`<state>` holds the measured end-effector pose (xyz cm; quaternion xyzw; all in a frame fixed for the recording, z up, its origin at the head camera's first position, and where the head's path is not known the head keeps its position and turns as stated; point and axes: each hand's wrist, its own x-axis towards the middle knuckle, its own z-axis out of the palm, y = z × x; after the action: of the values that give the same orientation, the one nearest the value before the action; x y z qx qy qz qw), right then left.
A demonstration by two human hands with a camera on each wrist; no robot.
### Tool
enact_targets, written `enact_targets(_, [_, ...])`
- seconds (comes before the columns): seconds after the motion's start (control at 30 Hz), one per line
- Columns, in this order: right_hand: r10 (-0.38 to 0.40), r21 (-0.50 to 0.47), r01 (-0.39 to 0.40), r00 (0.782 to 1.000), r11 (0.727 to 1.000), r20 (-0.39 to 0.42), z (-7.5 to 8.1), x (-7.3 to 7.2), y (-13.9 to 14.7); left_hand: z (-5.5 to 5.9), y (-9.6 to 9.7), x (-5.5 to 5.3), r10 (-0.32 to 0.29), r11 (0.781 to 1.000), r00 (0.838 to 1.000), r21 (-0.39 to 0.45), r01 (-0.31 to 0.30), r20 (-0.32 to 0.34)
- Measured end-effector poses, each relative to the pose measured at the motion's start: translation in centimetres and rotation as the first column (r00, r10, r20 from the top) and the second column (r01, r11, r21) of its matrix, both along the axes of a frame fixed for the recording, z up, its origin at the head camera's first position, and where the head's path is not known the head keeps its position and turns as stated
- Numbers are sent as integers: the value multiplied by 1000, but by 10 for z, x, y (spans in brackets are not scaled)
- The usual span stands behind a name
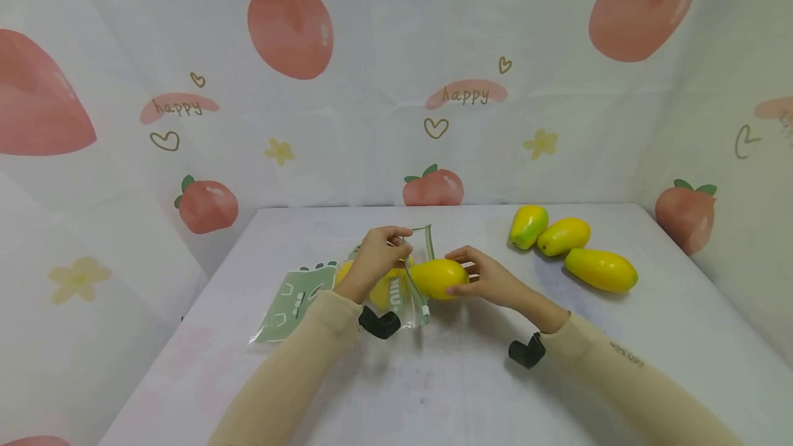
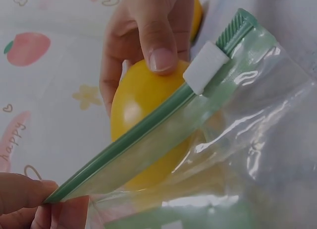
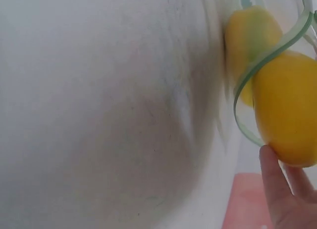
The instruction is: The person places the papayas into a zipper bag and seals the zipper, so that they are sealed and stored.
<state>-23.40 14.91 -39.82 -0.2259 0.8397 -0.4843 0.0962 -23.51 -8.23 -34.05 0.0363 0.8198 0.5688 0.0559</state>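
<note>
A clear zip bag with a green cartoon print (image 1: 297, 305) lies on the table, its green-edged mouth spread at the right. My left hand (image 1: 376, 257) pinches the green zip edge (image 2: 133, 132) between thumb and fingers. A white slider (image 2: 206, 67) sits near the other end of that edge. My right hand (image 1: 492, 282) grips a yellow papaya (image 1: 440, 279) by its outer end, thumb and fingers spread around it. The papaya's other end is within the bag's mouth. Behind the clear plastic, another yellow papaya (image 3: 250, 38) shows inside the bag.
Toward the back right of the white table (image 1: 471, 391) lie three more papayas, one greenish-yellow (image 1: 529, 227), one in the middle (image 1: 564, 237) and one nearer (image 1: 601, 270). A fruit-printed cloth (image 1: 365, 129) hangs behind the table and along its sides.
</note>
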Motion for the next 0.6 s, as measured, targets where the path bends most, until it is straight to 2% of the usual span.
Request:
enact_targets(0.23, [63,-49,-64,998,997,-16,0,-4,-1,0,1,-1,-3,1000,1000,-5,3,-11])
enact_targets(0.6, [36,-56,-35,999,998,23,-1,-6,-6,-2,2,-3,-5,1000,1000,5,5,-22])
